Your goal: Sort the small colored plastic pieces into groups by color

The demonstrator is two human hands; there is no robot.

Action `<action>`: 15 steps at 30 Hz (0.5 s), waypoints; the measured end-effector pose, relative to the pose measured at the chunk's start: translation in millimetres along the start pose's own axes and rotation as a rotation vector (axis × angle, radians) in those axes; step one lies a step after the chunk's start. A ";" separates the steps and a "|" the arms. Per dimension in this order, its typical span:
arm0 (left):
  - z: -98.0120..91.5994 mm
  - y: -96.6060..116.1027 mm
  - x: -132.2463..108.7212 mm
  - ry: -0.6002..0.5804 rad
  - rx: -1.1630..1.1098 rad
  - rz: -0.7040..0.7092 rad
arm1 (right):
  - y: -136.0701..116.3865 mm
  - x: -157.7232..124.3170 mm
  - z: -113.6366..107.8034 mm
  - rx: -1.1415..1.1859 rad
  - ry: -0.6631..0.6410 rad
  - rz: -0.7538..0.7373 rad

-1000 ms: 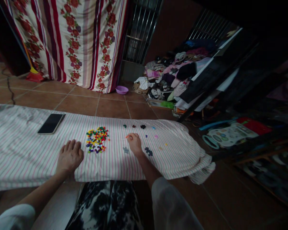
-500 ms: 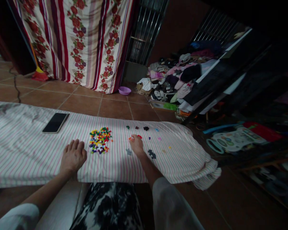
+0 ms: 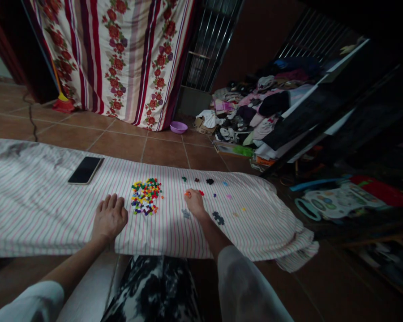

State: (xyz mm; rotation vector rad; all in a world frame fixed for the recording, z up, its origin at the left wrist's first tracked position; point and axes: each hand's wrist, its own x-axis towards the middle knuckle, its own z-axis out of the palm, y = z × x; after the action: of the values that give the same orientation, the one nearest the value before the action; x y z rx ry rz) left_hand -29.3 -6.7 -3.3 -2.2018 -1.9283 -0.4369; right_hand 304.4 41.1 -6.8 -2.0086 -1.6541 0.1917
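My left hand (image 3: 110, 217) lies palm down on the striped cloth (image 3: 70, 219), fingers stretched out, left of a mixed pile of small coloured blocks (image 3: 145, 196). Further right, my right hand (image 3: 195, 203) reaches down to the cloth with its fingers closed at an orange block (image 3: 188, 194). The fingertips partly hide what lies there. Around this hand are small groups sorted by colour: red blocks (image 3: 202, 193) just beside the fingers, light grey blocks (image 3: 186, 213) below, dark grey blocks (image 3: 218, 218) to the lower right, and black blocks (image 3: 210, 181) further back.
A phone (image 3: 86, 170) lies on the cloth at the left. Green (image 3: 184, 179), brown (image 3: 197, 180), blue (image 3: 225, 183), pink (image 3: 229, 197) and yellow (image 3: 243, 209) blocks sit apart. Beyond are a purple basin (image 3: 178, 127) and a clothes heap (image 3: 251, 107) on the floor.
The whole view has shifted slightly, so things appear a little further right. My right hand stays at the orange blocks with fingers closed; my left hand rests in the same place.
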 end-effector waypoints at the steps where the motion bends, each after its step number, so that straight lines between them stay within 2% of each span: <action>1: -0.2 0.0 0.0 -0.004 -0.002 0.002 | -0.5 0.5 -0.5 0.000 -0.010 -0.003; 9: 1.4 -0.7 0.7 -0.001 -0.054 -0.017 | -2.4 -0.3 1.4 0.027 -0.009 0.025; 15: 0.6 -0.2 0.7 0.004 -0.048 -0.020 | -1.6 -3.7 -7.6 0.079 0.067 0.024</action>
State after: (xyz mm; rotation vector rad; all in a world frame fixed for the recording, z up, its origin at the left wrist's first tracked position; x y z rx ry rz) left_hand -29.3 -5.9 -3.6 -2.2109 -1.9597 -0.4959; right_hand 305.3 35.6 -0.3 -1.9551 -1.5578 0.1927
